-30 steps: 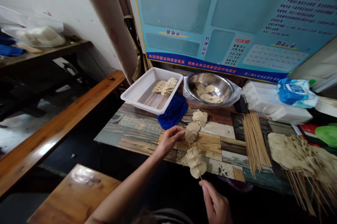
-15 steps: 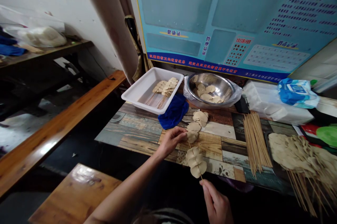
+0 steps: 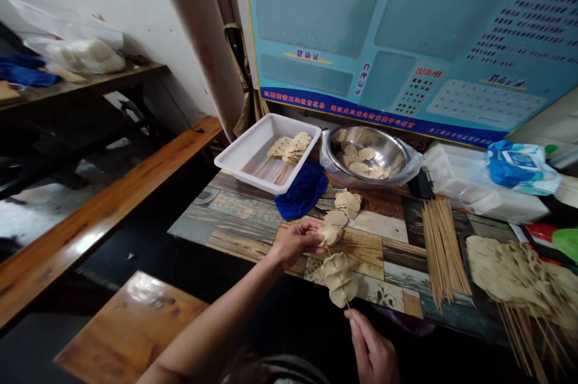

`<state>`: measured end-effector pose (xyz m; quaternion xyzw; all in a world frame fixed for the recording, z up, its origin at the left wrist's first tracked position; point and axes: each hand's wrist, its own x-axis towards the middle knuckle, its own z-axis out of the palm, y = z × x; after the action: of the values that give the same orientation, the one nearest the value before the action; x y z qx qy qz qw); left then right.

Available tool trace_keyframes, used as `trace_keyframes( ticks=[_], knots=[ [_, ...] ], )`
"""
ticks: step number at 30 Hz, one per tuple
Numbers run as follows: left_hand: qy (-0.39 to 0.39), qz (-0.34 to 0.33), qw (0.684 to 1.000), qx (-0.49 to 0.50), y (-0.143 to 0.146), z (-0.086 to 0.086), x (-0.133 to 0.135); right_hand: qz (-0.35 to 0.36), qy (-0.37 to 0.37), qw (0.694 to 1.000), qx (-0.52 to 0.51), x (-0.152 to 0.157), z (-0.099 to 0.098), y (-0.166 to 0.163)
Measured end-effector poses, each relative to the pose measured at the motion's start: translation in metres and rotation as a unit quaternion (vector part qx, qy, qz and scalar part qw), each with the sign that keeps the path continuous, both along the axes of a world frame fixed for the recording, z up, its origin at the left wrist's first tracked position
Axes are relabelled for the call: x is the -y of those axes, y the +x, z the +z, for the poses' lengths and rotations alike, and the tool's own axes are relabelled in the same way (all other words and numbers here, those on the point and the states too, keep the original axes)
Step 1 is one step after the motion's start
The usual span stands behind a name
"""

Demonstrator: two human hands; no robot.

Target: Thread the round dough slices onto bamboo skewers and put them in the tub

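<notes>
Low at the table's front edge, my right hand (image 3: 372, 345) pinches the lower end of a thin wooden skewer (image 3: 348, 304). Several pale, flat round slices (image 3: 338, 280) are threaded along it. My left hand (image 3: 298, 244) grips another pale slice (image 3: 330, 235) at the skewer's upper tip; whether the tip has gone through it is hard to see. Just beyond, loose slices (image 3: 348, 203) lie on the patterned table. A steel bowl (image 3: 397, 158) lined with a plastic bag holds more slices. Finished skewers (image 3: 295, 146) rest in a white tray (image 3: 232, 161).
A blue cloth (image 3: 300, 194) lies against the tray. On the right are a bundle of bare skewers (image 3: 445, 251), a heap of loaded skewers (image 3: 515, 269) and a blue-and-white packet (image 3: 519, 164). A wooden stool (image 3: 129, 324) and a long bench (image 3: 108, 221) stand at left.
The view has shifted slightly, so the scene sits a little further right. Both hands keep their grip, and the slice in my left hand is still at the skewer's tip.
</notes>
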<state>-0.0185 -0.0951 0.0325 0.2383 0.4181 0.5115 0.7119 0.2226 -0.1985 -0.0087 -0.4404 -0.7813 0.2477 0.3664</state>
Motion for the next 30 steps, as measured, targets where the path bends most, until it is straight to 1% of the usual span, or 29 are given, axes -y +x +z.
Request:
trace_keyframes(
  ticks=[3, 5, 7, 11, 16, 19, 21, 24, 26, 28, 30],
  knots=[
    [0.05, 0.023, 0.998, -0.039, 0.003, -0.001, 0.002, 0.022, 0.022, 0.999, 0.042, -0.003, 0.001, 0.001],
    [0.078, 0.035, 0.994, -0.072, 0.007, -0.002, 0.003, 0.022, 0.039, 0.997, 0.058, -0.004, 0.002, 0.001],
    [0.084, 0.031, 0.992, -0.087, 0.01, -0.003, 0.006, 0.019, 0.049, 0.996, 0.065, -0.005, 0.003, -0.002],
    [0.066, 0.023, 0.994, -0.083, 0.016, -0.008, 0.011, 0.006, 0.05, 0.997, 0.062, -0.006, 0.011, -0.01],
    [0.019, 0.011, 1.0, -0.022, 0.017, -0.009, 0.013, -0.015, 0.036, 0.998, 0.053, -0.008, 0.024, -0.02],
    [-0.014, 0.011, 0.999, 0.035, 0.019, -0.006, 0.018, -0.018, 0.024, 0.998, 0.047, -0.009, 0.026, -0.024],
    [-0.023, -0.004, 0.997, 0.076, 0.022, -0.005, 0.022, -0.022, 0.015, 0.999, 0.042, -0.01, 0.025, -0.026],
    [-0.015, -0.023, 0.995, 0.093, 0.027, -0.008, 0.026, -0.031, -0.004, 0.999, 0.029, -0.01, 0.022, -0.027],
    [-0.014, -0.006, 0.997, 0.081, 0.026, -0.009, 0.024, -0.032, -0.031, 0.999, 0.019, -0.009, 0.021, -0.026],
    [-0.012, 0.024, 0.997, 0.073, 0.021, -0.008, 0.019, -0.025, -0.08, 0.996, 0.002, -0.008, 0.02, -0.026],
    [-0.006, 0.049, 0.996, 0.075, 0.017, -0.004, 0.016, -0.024, -0.148, 0.988, -0.036, -0.008, 0.019, -0.029]
  ],
)
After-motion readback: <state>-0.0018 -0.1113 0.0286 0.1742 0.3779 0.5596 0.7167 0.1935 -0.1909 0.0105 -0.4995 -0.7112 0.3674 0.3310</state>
